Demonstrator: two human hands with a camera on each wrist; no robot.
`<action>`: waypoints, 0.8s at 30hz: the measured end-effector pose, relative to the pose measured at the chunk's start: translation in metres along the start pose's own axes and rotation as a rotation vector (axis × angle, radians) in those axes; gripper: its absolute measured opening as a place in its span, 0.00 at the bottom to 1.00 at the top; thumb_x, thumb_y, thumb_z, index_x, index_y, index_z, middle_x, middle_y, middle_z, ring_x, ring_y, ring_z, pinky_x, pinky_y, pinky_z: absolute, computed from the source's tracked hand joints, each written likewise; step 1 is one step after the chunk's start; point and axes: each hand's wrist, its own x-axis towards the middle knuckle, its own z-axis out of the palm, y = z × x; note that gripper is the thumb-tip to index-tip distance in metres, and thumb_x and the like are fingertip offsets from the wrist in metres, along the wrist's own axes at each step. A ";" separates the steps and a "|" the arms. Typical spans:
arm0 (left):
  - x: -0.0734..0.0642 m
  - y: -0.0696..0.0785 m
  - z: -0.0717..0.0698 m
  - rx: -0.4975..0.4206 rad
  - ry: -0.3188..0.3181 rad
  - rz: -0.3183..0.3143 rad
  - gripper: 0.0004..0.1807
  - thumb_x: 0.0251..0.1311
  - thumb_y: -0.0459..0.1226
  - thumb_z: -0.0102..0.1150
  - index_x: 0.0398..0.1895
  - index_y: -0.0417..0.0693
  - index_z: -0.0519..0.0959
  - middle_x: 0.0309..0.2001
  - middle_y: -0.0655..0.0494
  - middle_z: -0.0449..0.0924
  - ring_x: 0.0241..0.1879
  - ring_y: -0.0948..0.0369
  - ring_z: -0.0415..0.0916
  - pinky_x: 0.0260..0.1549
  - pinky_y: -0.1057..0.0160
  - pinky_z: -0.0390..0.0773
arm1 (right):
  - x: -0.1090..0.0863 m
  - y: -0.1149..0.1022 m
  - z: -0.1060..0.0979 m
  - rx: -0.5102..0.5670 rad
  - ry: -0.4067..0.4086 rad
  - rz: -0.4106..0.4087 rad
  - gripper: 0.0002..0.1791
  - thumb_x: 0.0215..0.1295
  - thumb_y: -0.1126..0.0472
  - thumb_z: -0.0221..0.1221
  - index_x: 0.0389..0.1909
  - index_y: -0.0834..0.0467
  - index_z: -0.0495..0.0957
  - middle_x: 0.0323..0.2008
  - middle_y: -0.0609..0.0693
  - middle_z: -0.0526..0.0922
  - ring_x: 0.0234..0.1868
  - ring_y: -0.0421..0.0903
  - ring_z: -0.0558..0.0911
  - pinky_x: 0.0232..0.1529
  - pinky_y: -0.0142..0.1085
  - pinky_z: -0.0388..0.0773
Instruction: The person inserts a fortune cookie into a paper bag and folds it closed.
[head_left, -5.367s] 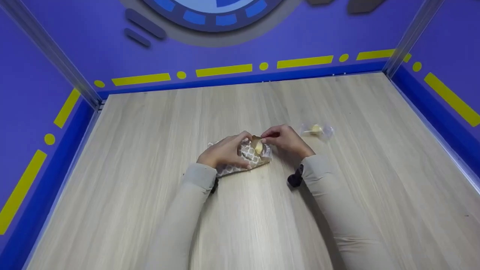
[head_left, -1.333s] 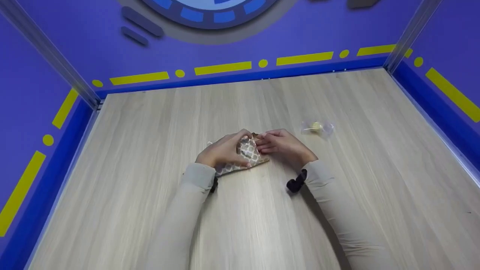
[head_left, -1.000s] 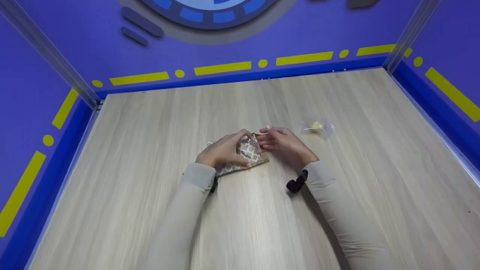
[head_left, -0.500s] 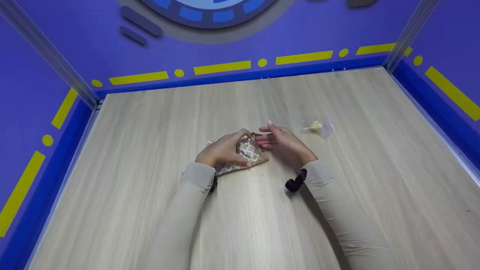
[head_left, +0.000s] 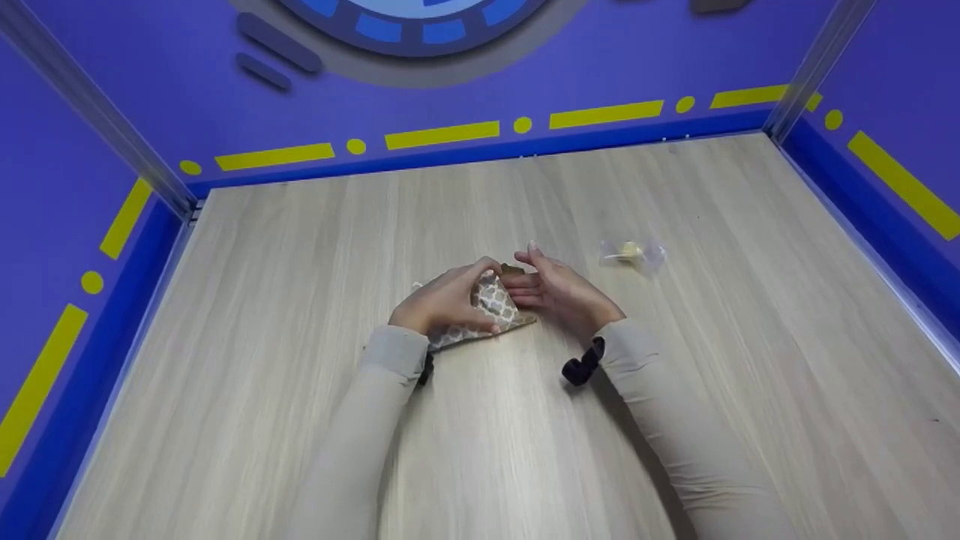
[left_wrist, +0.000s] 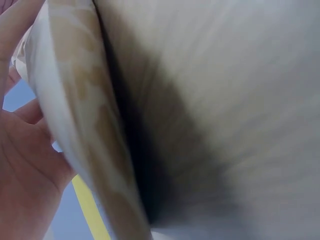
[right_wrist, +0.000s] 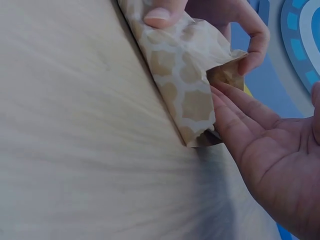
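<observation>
At far left, has a purple side wall [head_left: 60,165] with yellow dashes, and across the top a back wall [head_left: 225,120] with part of a round blue emblem. Reaches up from the lower edge, left of centre, in a beige left sleeve [head_left: 352,435].

At the middle of the frame, clasps a paper bag [head_left: 496,298] in the grip of the left hand [head_left: 450,296], with thumb along the lower side and fingers over the upper side. Rests on the wood-grain desk [head_left: 225,337], tan with a white lattice, with its mouth open toward the right.

Just right of that mouth, has the right hand [head_left: 562,292] released, with straight fingers entering the bag and a raised thumb clear of the paper. Hides the fingertips inside; cannot tell what they touch.

Wears a black device [head_left: 581,367] at the right wrist, beside a beige right sleeve [head_left: 675,427]. At centre right, near the right hand, shows a clear packet [head_left: 651,256] lying on the desk, with a pale yellow piece [head_left: 630,250] inside. At far right, has another purple wall [head_left: 900,90] with yellow dashes.
</observation>
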 end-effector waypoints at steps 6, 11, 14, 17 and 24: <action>0.000 0.002 0.000 0.004 -0.005 -0.001 0.45 0.39 0.51 0.78 0.62 0.62 0.63 0.60 0.56 0.73 0.60 0.59 0.70 0.60 0.56 0.70 | 0.004 0.002 0.005 -0.001 -0.049 0.002 0.37 0.75 0.41 0.30 0.75 0.61 0.41 0.67 0.70 0.63 0.67 0.60 0.68 0.66 0.46 0.67; 0.000 0.004 0.000 -0.001 -0.003 -0.001 0.45 0.39 0.51 0.78 0.62 0.63 0.63 0.61 0.55 0.73 0.62 0.58 0.70 0.61 0.56 0.69 | 0.006 0.003 0.009 0.000 -0.061 0.002 0.39 0.75 0.40 0.30 0.76 0.61 0.40 0.67 0.71 0.62 0.67 0.61 0.67 0.66 0.47 0.66; 0.000 0.003 0.000 -0.014 -0.001 0.002 0.45 0.39 0.51 0.78 0.62 0.61 0.63 0.62 0.55 0.72 0.62 0.58 0.69 0.61 0.56 0.69 | 0.005 0.003 0.007 0.005 -0.059 0.000 0.37 0.76 0.41 0.28 0.76 0.60 0.39 0.67 0.71 0.62 0.68 0.61 0.66 0.67 0.47 0.66; 0.000 0.003 0.000 -0.024 -0.002 -0.006 0.46 0.39 0.51 0.78 0.63 0.61 0.63 0.62 0.56 0.72 0.62 0.58 0.69 0.62 0.56 0.68 | 0.003 0.001 0.004 0.010 -0.059 -0.017 0.35 0.77 0.43 0.29 0.76 0.59 0.40 0.67 0.70 0.62 0.68 0.61 0.66 0.67 0.46 0.66; -0.001 0.001 0.000 -0.022 -0.008 -0.017 0.45 0.38 0.51 0.78 0.62 0.64 0.63 0.62 0.56 0.72 0.63 0.57 0.69 0.62 0.56 0.68 | -0.002 -0.001 -0.003 -0.048 -0.040 -0.047 0.33 0.77 0.46 0.36 0.74 0.61 0.48 0.64 0.67 0.69 0.65 0.58 0.72 0.63 0.42 0.70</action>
